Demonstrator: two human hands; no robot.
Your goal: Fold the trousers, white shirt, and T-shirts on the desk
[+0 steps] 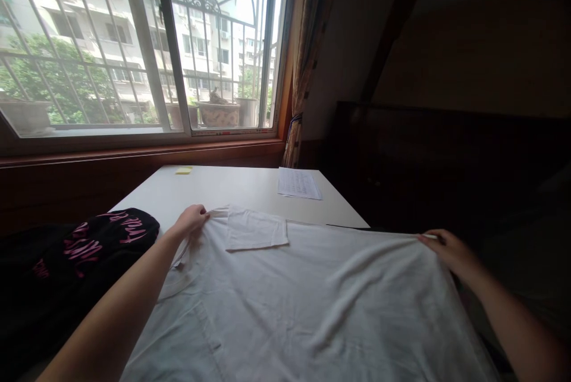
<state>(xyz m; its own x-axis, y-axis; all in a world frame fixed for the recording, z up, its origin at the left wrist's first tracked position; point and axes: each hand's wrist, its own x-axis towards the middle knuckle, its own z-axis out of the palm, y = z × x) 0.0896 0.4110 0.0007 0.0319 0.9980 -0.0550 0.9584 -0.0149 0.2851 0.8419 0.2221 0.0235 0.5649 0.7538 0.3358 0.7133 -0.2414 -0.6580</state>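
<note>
Shirt (pixel 330 281), white, is spread sideways w/ its near part over the white bench (pixel 223 182); your L hand (pixel 194 219) has its fingers pinched on the shoulder nr the collar, your R hand (pixel 446 251) has its fingers gripping the hem corner. Black printed cloth (pixel 116 239) lies L.

Lit by daylight from a sliding window (pixel 173 43), with metal bars (pixel 206 55), flowerpots (pixel 219 114), green trees (pixel 47 72) and pale apartment buildings (pixel 120 34) outside. Trimmed below with a reddish-brown wooden sill (pixel 143 151), and flanked at right by a tied-back curtain (pixel 302 78). Furnished beneath with a white tabletop (pixel 223 184). Falls into deep shadow toward the right, past a dim wall (pixel 341 60) and slanting dark beam (pixel 395 28), down to possibly wooden furniture (pixel 401 156), too murky to tell.
</note>
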